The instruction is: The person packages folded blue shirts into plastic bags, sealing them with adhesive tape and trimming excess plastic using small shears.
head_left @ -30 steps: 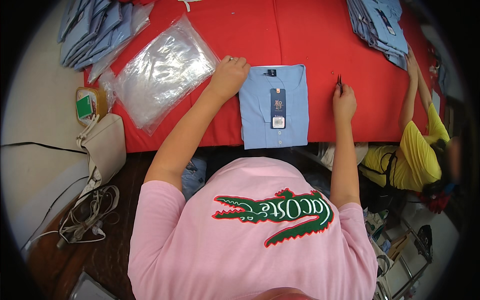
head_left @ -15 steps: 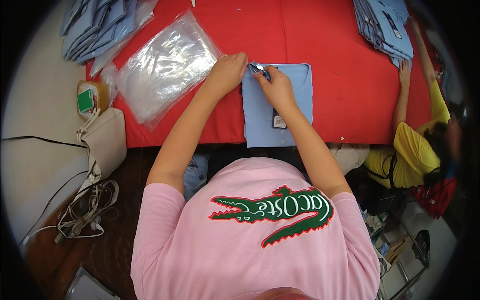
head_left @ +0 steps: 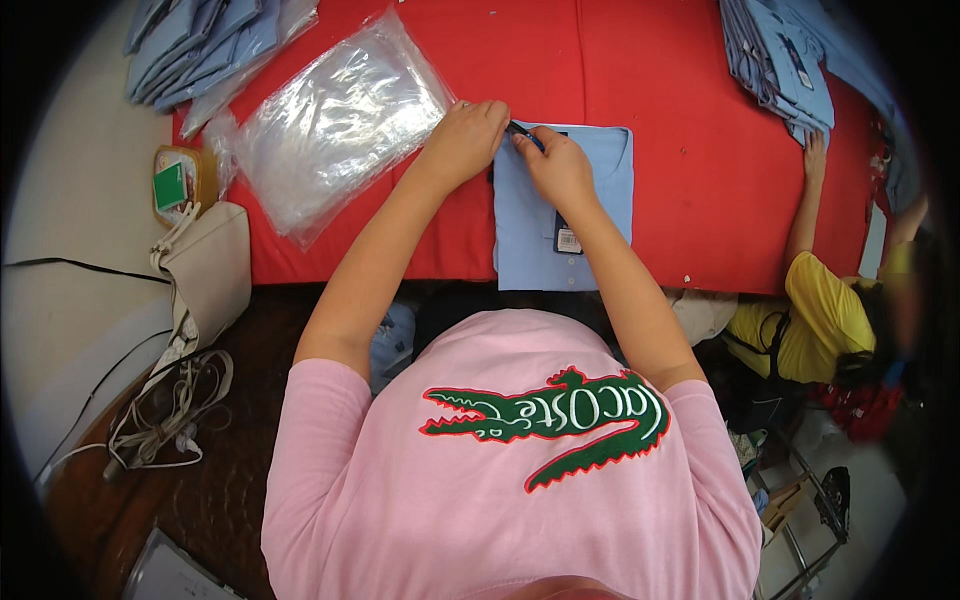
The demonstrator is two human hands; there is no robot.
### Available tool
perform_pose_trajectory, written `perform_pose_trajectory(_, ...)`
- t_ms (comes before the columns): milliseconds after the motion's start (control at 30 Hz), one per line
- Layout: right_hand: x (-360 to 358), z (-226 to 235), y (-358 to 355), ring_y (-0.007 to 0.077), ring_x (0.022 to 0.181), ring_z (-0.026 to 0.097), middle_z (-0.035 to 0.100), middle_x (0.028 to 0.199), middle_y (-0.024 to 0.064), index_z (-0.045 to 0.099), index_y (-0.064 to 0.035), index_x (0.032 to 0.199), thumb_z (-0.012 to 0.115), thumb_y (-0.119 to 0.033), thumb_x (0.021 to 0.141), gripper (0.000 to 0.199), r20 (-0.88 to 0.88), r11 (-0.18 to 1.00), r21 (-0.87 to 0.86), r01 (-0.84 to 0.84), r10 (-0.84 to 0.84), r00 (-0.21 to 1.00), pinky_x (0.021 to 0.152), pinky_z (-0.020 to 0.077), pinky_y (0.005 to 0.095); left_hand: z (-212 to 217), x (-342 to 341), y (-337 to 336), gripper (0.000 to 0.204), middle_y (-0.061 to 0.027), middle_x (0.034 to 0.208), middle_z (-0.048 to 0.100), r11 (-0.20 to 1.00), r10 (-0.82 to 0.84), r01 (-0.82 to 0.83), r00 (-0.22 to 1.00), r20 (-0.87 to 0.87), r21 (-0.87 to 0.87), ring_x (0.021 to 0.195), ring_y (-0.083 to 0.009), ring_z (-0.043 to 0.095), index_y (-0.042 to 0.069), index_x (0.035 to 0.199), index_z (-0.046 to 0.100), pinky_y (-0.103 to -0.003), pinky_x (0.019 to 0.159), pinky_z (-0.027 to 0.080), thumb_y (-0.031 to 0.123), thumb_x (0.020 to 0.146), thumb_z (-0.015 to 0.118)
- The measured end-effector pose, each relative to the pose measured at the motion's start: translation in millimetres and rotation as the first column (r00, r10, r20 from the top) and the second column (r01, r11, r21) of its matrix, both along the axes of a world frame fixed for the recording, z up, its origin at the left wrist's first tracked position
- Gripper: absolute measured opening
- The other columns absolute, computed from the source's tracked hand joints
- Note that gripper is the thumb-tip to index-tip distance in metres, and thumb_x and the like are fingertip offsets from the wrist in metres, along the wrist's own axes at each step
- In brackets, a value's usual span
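A folded light-blue shirt (head_left: 520, 245) lies on the red-covered table in front of me, with a dark tag (head_left: 567, 238) and small buttons on its front. My right hand (head_left: 560, 172) rests over the shirt's upper part, closed around a small pair of thread snips (head_left: 526, 136) with dark-blue handles. The snips point toward the shirt's upper left corner. Just beside that corner, my left hand (head_left: 472, 138) is closed in a pinch. Its fingertips meet the tip of the snips, and whatever they hold is hidden.
Clear plastic bags (head_left: 345, 130) lie left of the shirt. Stacks of folded blue shirts stand at the far left (head_left: 205, 45) and far right (head_left: 775, 65). A person in yellow (head_left: 825, 310) touches the right stack. A beige bag (head_left: 212, 260) and a tub (head_left: 205, 172) sit by the left edge.
The snips have turned, and their blades now go in behind my left fingers. Both hands keep close to the shirt's corner. At right, one of the other person's hands has left the stack.
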State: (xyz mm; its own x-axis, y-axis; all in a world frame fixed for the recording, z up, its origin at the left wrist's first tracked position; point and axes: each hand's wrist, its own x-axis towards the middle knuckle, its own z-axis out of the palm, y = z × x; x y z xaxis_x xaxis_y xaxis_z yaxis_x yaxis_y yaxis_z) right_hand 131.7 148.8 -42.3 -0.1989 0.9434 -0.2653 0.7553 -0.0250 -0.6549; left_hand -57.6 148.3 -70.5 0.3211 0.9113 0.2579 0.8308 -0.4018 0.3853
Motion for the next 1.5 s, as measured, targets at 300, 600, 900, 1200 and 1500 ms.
perform_pose_trajectory(300, 64, 14, 19, 0.0062, 0.069, 0.051, 0.050, 0.072, -0.0043, 0.079, -0.0016, 0.112, 0.070, -0.039, 0.105, 0.038, -0.414, 0.944, -0.154, 0.291, -0.329, 0.849, 0.059, 0.0456, 0.0262, 67, -17, -98, 0.008, -0.0124, 0.091, 0.070, 0.945, 0.240, -0.069, 0.812, 0.532, -0.320, 0.088, -0.0263, 0.070, 0.001, 0.104, 0.062, -0.038, 0.085, 0.054, 0.008, 0.107, 0.058)
perform_pose_trajectory(600, 259, -21, -4, 0.0264, 0.083, 0.070, 0.070, 0.086, 0.0142, 0.075, -0.0001, 0.112, 0.070, -0.042, 0.105, 0.043, 0.121, 0.889, 0.289, 0.356, -0.402, 0.907, 0.075, 0.0559, 0.0388, 56, -98, -288, 0.024, -0.0186, 0.108, 0.077, 0.212, 0.344, -0.402, 0.884, -0.317, -0.891, 0.094, -0.0358, 0.075, 0.005, 0.100, 0.075, -0.047, 0.082, 0.056, 0.022, 0.085, 0.082)
perform_pose_trajectory(900, 68, 22, 35, 0.0303, 0.112, 0.070, 0.071, 0.119, 0.0149, 0.073, -0.0033, 0.117, 0.076, -0.024, 0.099, 0.027, -0.130, 0.912, 0.411, 0.013, 0.045, 0.991, 0.087, 0.0576, 0.0415, 45, -90, -179, 0.018, -0.0162, 0.103, 0.072, 0.780, 0.625, -0.605, 0.759, 0.183, -0.159, 0.102, -0.0393, 0.068, 0.004, 0.104, 0.071, -0.049, 0.092, 0.053, 0.019, 0.094, 0.075)
perform_pose_trajectory(1200, -120, -21, 101, 0.0355, 0.096, 0.076, 0.078, 0.098, 0.0206, 0.077, -0.0011, 0.108, 0.086, -0.037, 0.084, 0.044, -0.100, 0.960, 0.063, -0.272, 0.278, 0.955, 0.087, 0.0574, 0.0482, -7, -137, -99, 0.077, -0.0280, 0.176, 0.024, 0.580, 0.811, -0.808, 0.585, -0.023, -0.102, 0.165, -0.0461, 0.016, 0.009, 0.164, 0.044, -0.068, 0.130, 0.011, 0.048, 0.103, 0.068)
perform_pose_trajectory(1500, -92, -36, 139, 0.0382, 0.103, 0.073, 0.077, 0.114, 0.0225, 0.078, -0.0058, 0.121, 0.068, -0.043, 0.099, 0.044, 0.029, 0.769, 0.190, -0.611, 0.617, 0.786, 0.094, 0.0570, 0.0459, -70, -169, -135, 0.056, -0.0252, 0.177, 0.023, 0.475, 0.874, -0.880, 0.475, -0.107, -0.026, 0.164, -0.0488, 0.017, 0.029, 0.164, 0.050, -0.071, 0.128, 0.010, 0.051, 0.113, 0.047)
